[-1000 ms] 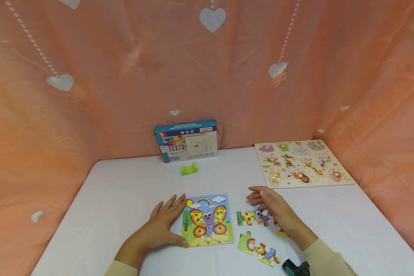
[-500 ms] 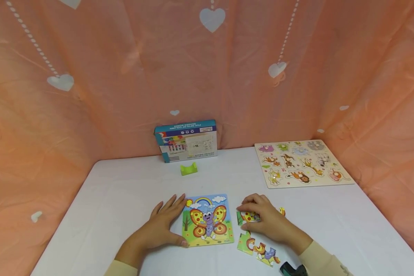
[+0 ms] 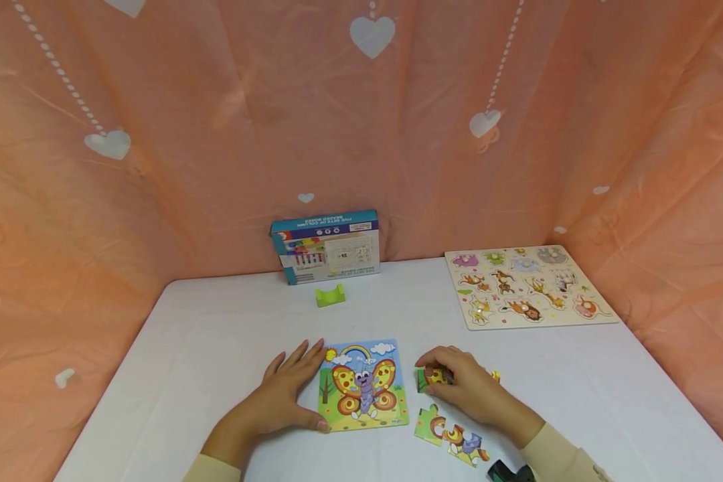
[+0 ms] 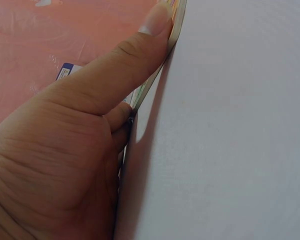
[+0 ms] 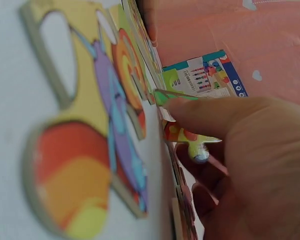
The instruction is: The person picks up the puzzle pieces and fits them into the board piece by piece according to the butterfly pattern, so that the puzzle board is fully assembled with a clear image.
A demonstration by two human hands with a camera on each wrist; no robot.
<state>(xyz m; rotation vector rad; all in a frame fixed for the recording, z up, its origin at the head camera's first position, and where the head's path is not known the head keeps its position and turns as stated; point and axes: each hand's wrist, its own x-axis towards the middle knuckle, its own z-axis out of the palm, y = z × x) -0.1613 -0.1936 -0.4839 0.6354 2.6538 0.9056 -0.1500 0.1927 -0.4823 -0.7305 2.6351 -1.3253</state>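
Observation:
A butterfly picture puzzle [image 3: 364, 388] lies flat on the white table. My left hand [image 3: 286, 395] rests along its left side with fingers extended; the thumb [image 4: 140, 47] touches the lower left corner. To the right, my right hand [image 3: 472, 388] pinches a puzzle piece [image 3: 432, 378] with green and red-spotted yellow patches. In the right wrist view that puzzle piece [image 5: 182, 132] tilts between thumb and fingers. Below the hand lie two loose puzzle pieces, one mostly green [image 3: 428, 425] and one with a purple body [image 3: 466, 447]. Other pieces are partly hidden behind the right hand.
A wooden animal peg board [image 3: 530, 288] lies at the back right. A teal and white box [image 3: 328, 248] stands at the back, with a small lime-green bracket [image 3: 330, 296] before it. A black and green object [image 3: 509, 472] sits by the right sleeve.
My right hand has come down and toward the picture puzzle, and its fingers have closed on the green and yellow puzzle piece. The left hand has stayed in place.

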